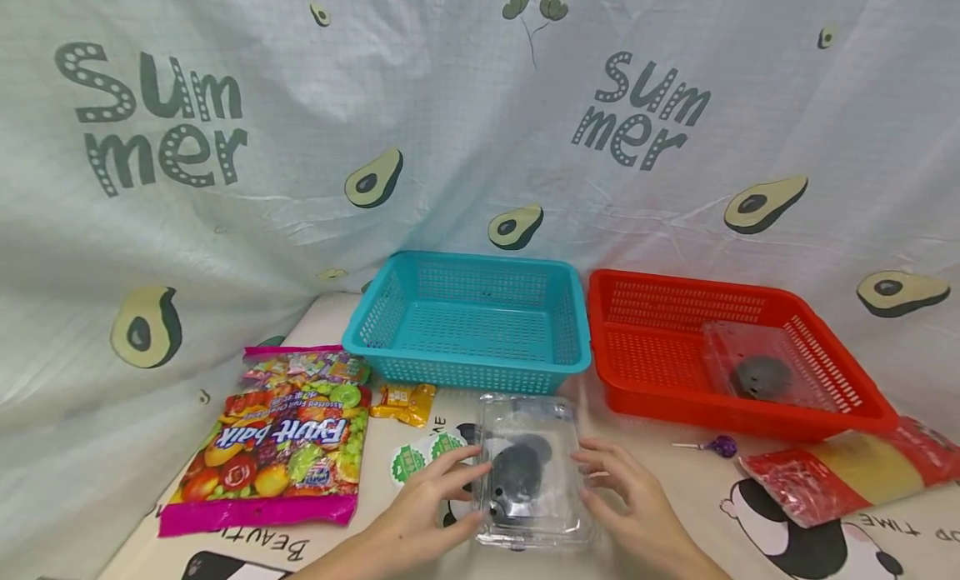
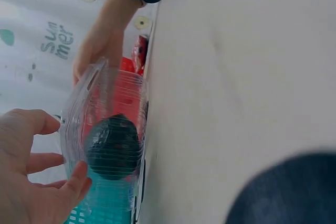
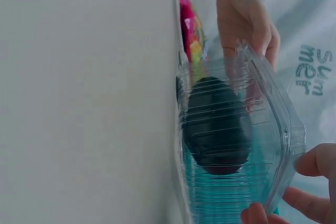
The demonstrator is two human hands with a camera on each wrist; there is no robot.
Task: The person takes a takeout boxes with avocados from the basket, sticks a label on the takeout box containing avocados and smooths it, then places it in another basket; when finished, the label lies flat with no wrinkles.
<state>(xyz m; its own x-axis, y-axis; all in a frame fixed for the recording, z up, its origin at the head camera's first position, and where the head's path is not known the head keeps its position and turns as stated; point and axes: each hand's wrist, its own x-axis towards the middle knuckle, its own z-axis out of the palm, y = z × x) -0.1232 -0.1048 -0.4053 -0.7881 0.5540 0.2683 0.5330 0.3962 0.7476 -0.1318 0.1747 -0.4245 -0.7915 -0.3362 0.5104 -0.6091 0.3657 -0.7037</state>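
A clear plastic clamshell box (image 1: 552,480) sits in front of me at the table's middle. Inside it lies a dark, rounded, fruit-like object (image 1: 517,472), also visible through the ribbed plastic in both wrist views. My left hand (image 1: 431,497) is at the box's left side, its spread fingertips touching the edge. On the opposite side my right hand (image 1: 626,497) touches the edge with loosely bent fingers. In the left wrist view, the left fingers (image 2: 44,121) meet the box's rim. The right wrist view has the right fingers (image 3: 310,203) against the rim.
Behind the box stands a teal basket (image 1: 468,372). A red basket (image 1: 645,397), right, holds a similar clear box (image 1: 720,355). A fruit candy bag (image 1: 277,447) and an orange packet (image 1: 405,405) lie left. A lollipop (image 1: 722,446) and red-yellow packet (image 1: 847,476) lie right.
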